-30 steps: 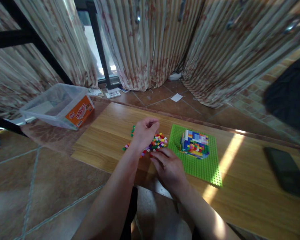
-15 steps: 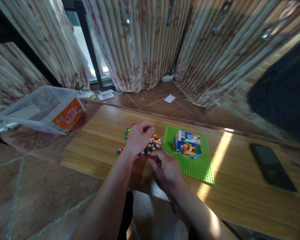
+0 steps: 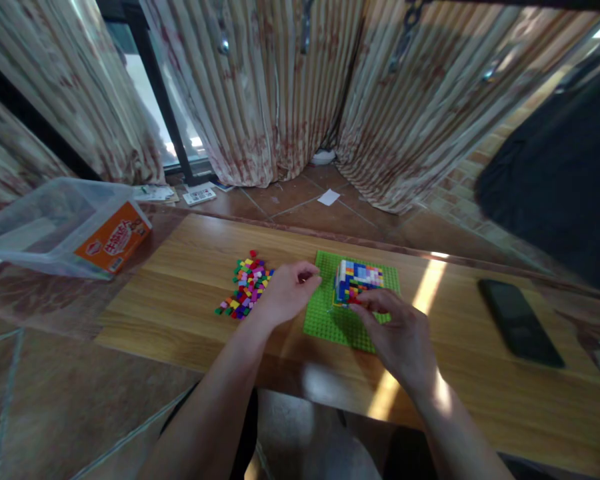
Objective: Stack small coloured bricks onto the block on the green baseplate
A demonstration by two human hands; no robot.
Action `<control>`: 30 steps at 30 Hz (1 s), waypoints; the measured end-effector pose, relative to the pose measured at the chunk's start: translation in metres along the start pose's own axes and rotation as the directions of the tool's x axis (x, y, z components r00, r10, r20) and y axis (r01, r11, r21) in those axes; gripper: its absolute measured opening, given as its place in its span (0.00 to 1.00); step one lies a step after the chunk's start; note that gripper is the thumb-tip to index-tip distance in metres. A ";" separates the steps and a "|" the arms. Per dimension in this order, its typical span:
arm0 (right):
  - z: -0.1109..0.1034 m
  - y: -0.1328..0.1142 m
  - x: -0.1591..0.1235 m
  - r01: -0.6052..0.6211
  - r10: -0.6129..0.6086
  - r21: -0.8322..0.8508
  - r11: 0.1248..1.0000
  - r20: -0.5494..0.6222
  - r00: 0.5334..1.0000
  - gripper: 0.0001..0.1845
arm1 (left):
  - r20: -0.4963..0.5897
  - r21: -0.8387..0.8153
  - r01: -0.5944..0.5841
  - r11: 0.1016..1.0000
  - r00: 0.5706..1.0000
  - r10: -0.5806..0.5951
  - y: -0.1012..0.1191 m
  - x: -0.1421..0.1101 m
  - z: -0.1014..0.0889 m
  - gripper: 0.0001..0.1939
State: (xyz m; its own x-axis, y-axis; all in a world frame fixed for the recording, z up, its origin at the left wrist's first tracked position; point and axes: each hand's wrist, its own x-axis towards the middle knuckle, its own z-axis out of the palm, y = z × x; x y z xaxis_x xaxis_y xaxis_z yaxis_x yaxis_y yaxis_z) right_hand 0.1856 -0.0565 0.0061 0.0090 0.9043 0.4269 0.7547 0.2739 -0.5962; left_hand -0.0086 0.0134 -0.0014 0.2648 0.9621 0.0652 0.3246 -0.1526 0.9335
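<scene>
A small multicoloured block structure [image 3: 360, 275], built from toy bricks, stands on a green studded baseplate [image 3: 325, 320]. My right hand [image 3: 403, 330] is at the structure's near side, thumb and fingertips pinched on a small red brick [image 3: 354, 301]. Whether that brick touches the structure cannot be made out. Between the loose pile and the structure hovers my left hand [image 3: 291, 288], at the baseplate's left edge. Its fingers are curled together, and anything between them is hidden. Loose coloured bricks [image 3: 247, 287] lie in a pile on the wooden table, left of that hand.
A dark phone [image 3: 520, 323] lies on the table [image 3: 170, 287] at the right. Beyond the left end stands a clear plastic bin [image 3: 55, 207] with an orange label. Striped curtains [image 3: 300, 100] hang behind, and a dark-clothed person or dark fabric [image 3: 555, 167] is at the right.
My right hand has moved right from the loose bricks to the structure's near side. My left hand has shifted right, off the pile to the baseplate's edge. The view has turned slightly right.
</scene>
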 end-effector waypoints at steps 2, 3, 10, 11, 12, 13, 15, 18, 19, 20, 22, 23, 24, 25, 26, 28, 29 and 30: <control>0.000 0.005 0.002 0.059 -0.061 -0.048 0.997 -0.029 0.998 0.03 | 0.013 0.042 0.002 0.999 1.000 -0.003 0.003 -0.001 0.006 0.10; 0.001 0.006 0.003 0.080 -0.083 -0.068 0.994 -0.047 0.995 0.03 | 0.018 0.059 0.002 0.998 1.000 -0.003 0.005 -0.001 0.008 0.10; 0.011 0.009 0.008 0.080 -0.088 -0.136 0.987 -0.050 0.995 0.01 | 0.066 0.112 -0.003 0.994 0.998 -0.004 0.009 -0.002 0.014 0.11; 0.012 0.009 0.008 0.082 -0.087 -0.130 0.988 -0.040 0.995 0.01 | 0.065 0.113 -0.003 0.994 0.998 -0.004 0.009 -0.002 0.014 0.11; 0.013 0.009 0.009 0.085 -0.089 -0.121 0.989 -0.033 0.995 0.01 | 0.066 0.116 -0.003 0.993 0.998 -0.005 0.009 -0.001 0.014 0.11; 0.013 0.010 0.009 0.087 -0.091 -0.112 0.990 -0.030 0.995 0.01 | 0.065 0.118 -0.003 0.993 0.998 -0.005 0.009 -0.001 0.014 0.11; 0.014 0.010 0.008 0.082 -0.086 -0.095 0.992 -0.036 0.996 0.00 | 0.066 0.117 -0.005 0.993 0.998 -0.003 0.011 -0.001 0.015 0.10; 0.014 0.011 0.008 0.069 -0.072 -0.094 0.993 -0.031 0.997 0.01 | 0.059 0.100 0.000 0.995 0.998 -0.005 0.013 -0.001 0.020 0.10; 0.014 0.011 0.008 0.066 -0.069 -0.100 0.993 -0.025 0.997 0.01 | 0.051 0.094 0.008 0.996 0.999 -0.013 0.014 -0.002 0.023 0.11; 0.014 0.012 0.008 0.065 -0.067 -0.107 0.992 -0.019 0.998 0.01 | 0.042 0.089 0.021 0.996 0.999 -0.025 0.015 -0.002 0.026 0.12; 0.015 0.013 0.009 0.065 -0.067 -0.118 0.991 -0.012 0.998 0.02 | 0.018 0.095 0.056 0.994 0.998 -0.057 0.018 -0.002 0.033 0.15; 0.015 0.013 0.009 0.067 -0.069 -0.122 0.990 -0.010 0.998 0.02 | 0.006 0.105 0.071 0.992 0.997 -0.072 0.019 -0.002 0.037 0.17; 0.015 0.014 0.009 0.070 -0.071 -0.125 0.990 -0.010 0.997 0.02 | -0.006 0.118 0.085 0.989 0.996 -0.085 0.021 -0.002 0.040 0.18; 0.015 0.014 0.009 0.072 -0.074 -0.127 0.989 -0.009 0.997 0.03 | -0.014 0.132 0.098 0.986 0.995 -0.097 0.022 -0.002 0.042 0.19; 0.015 0.015 0.009 0.073 -0.075 -0.129 0.989 -0.011 0.997 0.03 | -0.020 0.147 0.110 0.983 0.994 -0.109 0.024 -0.002 0.044 0.20; 0.015 0.015 0.009 0.073 -0.076 -0.132 0.989 -0.017 0.997 0.03 | -0.027 0.163 0.139 0.977 0.990 -0.137 0.027 -0.001 0.045 0.20; 0.016 0.015 0.009 0.076 -0.079 -0.133 0.988 -0.018 0.997 0.03 | -0.029 0.163 0.151 0.975 0.988 -0.148 0.028 0.000 0.045 0.20; 0.016 0.016 0.009 0.080 -0.084 -0.135 0.988 -0.018 0.996 0.03 | -0.029 0.156 0.159 0.975 0.987 -0.156 0.028 0.000 0.045 0.20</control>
State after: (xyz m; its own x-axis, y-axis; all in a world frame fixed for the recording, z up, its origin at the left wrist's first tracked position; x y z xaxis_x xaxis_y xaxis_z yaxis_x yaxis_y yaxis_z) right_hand 0.1872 -0.0394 -0.0101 -0.0421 0.8721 0.4875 0.8344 0.2990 -0.4630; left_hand 0.0417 -0.0010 0.0087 0.1847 0.9802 -0.0712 0.5004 -0.0314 0.8653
